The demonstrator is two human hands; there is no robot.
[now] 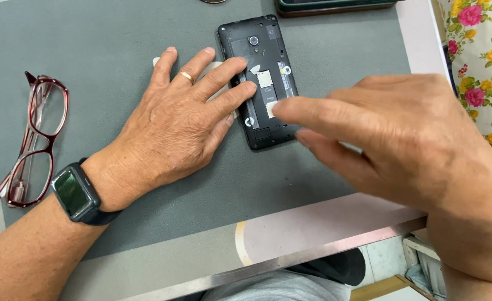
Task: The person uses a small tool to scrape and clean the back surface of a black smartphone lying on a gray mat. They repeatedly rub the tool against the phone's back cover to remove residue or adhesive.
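Observation:
A black phone [260,56] with its back cover off lies face down on the grey mat [101,50], its camera lens and card slots showing. My left hand [184,120] lies flat on the mat, fingers spread, with the fingertips resting on the phone's left edge; it wears a gold ring and a dark smartwatch [76,192] on the wrist. My right hand [391,134] hovers blurred over the phone's lower right, with a finger pointing at the card slots. A pale flat piece [215,67] lies partly hidden under my left fingers.
Red-framed glasses [31,142] lie folded at the mat's left edge. Another dark device [335,5] sits at the top edge. The table's metal front rim [290,259] runs along the bottom. Flowered fabric [480,61] hangs at the right.

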